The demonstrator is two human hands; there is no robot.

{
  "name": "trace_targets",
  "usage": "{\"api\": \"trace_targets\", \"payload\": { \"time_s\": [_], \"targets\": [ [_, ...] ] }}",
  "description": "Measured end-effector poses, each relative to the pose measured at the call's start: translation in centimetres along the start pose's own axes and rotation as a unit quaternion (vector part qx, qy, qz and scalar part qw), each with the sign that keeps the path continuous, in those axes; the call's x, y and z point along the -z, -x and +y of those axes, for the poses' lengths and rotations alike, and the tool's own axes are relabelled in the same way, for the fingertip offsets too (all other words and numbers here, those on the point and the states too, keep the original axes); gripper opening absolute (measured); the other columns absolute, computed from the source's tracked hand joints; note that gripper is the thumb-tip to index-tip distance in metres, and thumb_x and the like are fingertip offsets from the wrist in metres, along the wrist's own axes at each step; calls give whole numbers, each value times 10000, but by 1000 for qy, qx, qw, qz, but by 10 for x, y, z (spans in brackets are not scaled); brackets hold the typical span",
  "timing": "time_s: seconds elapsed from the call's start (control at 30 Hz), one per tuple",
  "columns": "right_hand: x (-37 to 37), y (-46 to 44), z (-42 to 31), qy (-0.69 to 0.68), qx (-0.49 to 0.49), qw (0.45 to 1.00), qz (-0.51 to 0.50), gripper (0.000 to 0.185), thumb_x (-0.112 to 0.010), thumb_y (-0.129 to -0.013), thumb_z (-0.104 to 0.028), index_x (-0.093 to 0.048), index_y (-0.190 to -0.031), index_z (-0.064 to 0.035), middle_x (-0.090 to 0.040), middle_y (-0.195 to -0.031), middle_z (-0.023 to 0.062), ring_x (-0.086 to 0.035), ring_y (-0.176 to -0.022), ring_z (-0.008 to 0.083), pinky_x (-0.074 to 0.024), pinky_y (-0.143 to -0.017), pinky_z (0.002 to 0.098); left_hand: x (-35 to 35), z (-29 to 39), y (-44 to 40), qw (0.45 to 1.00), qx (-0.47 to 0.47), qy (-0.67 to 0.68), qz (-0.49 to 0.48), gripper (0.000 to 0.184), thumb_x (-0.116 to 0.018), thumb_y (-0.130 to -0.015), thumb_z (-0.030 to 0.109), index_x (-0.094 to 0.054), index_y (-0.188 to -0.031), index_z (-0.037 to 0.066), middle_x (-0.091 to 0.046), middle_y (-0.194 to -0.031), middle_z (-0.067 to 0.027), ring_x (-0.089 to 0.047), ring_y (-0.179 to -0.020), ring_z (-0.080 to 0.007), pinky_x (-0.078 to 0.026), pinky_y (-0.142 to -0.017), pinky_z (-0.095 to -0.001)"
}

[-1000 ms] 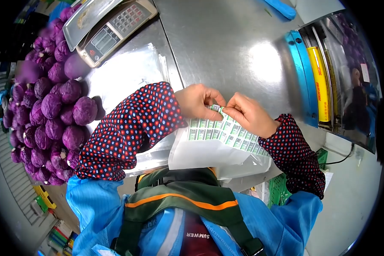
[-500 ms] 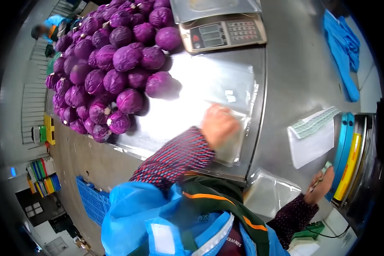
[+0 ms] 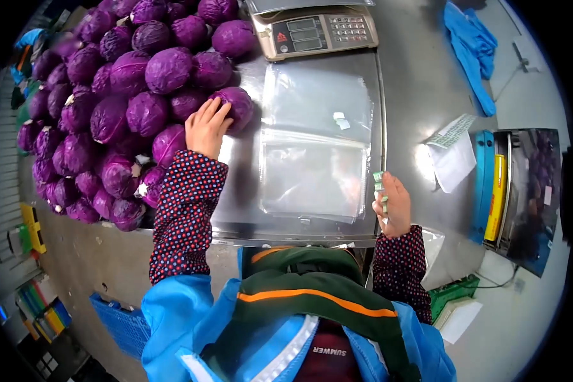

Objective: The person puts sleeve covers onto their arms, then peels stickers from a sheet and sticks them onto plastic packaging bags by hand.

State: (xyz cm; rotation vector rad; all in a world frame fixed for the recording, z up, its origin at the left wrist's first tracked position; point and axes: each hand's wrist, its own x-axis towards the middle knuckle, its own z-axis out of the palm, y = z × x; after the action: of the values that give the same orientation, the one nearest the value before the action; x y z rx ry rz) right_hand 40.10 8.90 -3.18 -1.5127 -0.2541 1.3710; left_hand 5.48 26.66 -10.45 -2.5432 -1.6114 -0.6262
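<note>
My left hand (image 3: 205,129) is on a red cabbage (image 3: 237,109) at the right edge of a large pile of red cabbages (image 3: 128,73). Its fingers curve over the left side of that cabbage; the thumb is hidden. At the table's right side, my right hand (image 3: 395,207) is closed on several small green-and-white labels (image 3: 379,186) that stick out along its fingers. Between the hands lie stacked clear plastic bags (image 3: 312,169) on the metal table. Two small white labels (image 3: 341,121) rest on the upper bags.
A digital scale (image 3: 321,32) stands at the far edge. On the right side table are a blue garment (image 3: 471,54), a printed label sheet (image 3: 453,156), a blue binder-like object (image 3: 484,184) and a dark screen (image 3: 533,197). A blue crate (image 3: 118,325) sits on the floor at left.
My left hand has moved from the plastic bags leftward onto the cabbage, which has shifted slightly right from its neighbours. My right hand has come in from the far right with the labels.
</note>
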Motion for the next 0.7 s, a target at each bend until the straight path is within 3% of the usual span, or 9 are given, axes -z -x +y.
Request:
{"api": "trace_targets", "payload": {
  "time_s": [0.07, 0.17, 0.23, 0.27, 0.33, 0.47, 0.57, 0.67, 0.7],
  "targets": [
    [1, -2, 6, 37, -2, 999, 12, 208, -523, -898, -254, -506, -799, -72, -428, -580, -47, -357, -417, 20, -287, -336, 172, 11, -6, -12, 993, -64, 16, 94, 173, -623, -763, 201, -639, -925, 142, -635, -946, -34, -564, -966, -190, -388, -827, -348],
    [-12, -16, 23, 122, 15, 991, 45, 233, -550, -877, -251, -549, -836, -22, -458, -580, -37, -384, -427, 17, -296, -343, 181, 10, 30, 7, 996, -78, -27, -30, 156, -633, -746, 265, -624, -809, 122, -593, -720, -37, -568, -781, -224, -407, -758, -340],
    [-14, -47, 46, 163, -13, 986, 20, 253, -581, -853, -214, -587, -900, 34, -584, -678, 50, -524, -542, 84, -402, -462, 217, -11, 70, 43, 969, -194, 88, -126, 229, -681, -693, 309, -630, -816, 123, -568, -673, -35, -557, -741, -230, -407, -711, -349],
    [-20, -64, 56, 200, -45, 979, 16, 299, -613, -827, -256, -596, -880, 38, -598, -701, 46, -543, -583, 84, -423, -504, 224, 0, 91, 46, 912, -255, 278, -162, 288, -722, -651, 325, -646, -844, 126, -568, -676, -32, -556, -745, -227, -405, -688, -361],
    [0, -120, 109, 462, 128, 878, 9, 363, -670, -767, -321, -600, -801, 33, -628, -701, 105, -586, -612, 176, -467, -589, 311, -25, 105, 57, 919, -246, 274, -138, 262, -727, -648, 338, -644, -791, 135, -553, -654, -32, -553, -735, -235, -410, -689, -365],
    [9, -98, 53, 618, 83, 781, 37, 426, -700, -725, -369, -600, -808, 36, -630, -727, 126, -591, -660, 177, -458, -623, 301, -70, 90, 56, 876, -219, 351, -248, 232, -698, -698, 331, -642, -726, 108, -575, -674, -44, -557, -740, -237, -414, -715, -368],
    [7, -49, 13, 230, 9, 971, 59, 238, -618, -824, -225, -580, -900, -3, -519, -637, 2, -471, -520, 60, -354, -395, 216, -82, 88, 48, 821, -157, 440, -329, 232, -616, -794, 292, -654, -736, 71, -613, -719, -73, -564, -735, -255, -425, -710, -365],
    [-1, -3, -15, -41, 48, 997, -36, 209, -619, -822, -185, -566, -952, -29, -507, -656, -12, -461, -513, 34, -324, -372, 182, -71, 88, 34, 724, 45, 533, -436, 269, -569, -837, 288, -656, -807, 35, -615, -699, -60, -576, -686, -177, -437, -698, -292],
    [-3, -4, -12, -34, 37, 999, -21, 199, -623, -817, -180, -572, -945, -36, -507, -656, -13, -461, -508, 38, -325, -375, 182, -64, 88, 25, 714, 134, 565, -391, 253, -564, -844, 255, -653, -809, 20, -613, -700, -56, -572, -699, -155, -439, -701, -272]
  ]
}}
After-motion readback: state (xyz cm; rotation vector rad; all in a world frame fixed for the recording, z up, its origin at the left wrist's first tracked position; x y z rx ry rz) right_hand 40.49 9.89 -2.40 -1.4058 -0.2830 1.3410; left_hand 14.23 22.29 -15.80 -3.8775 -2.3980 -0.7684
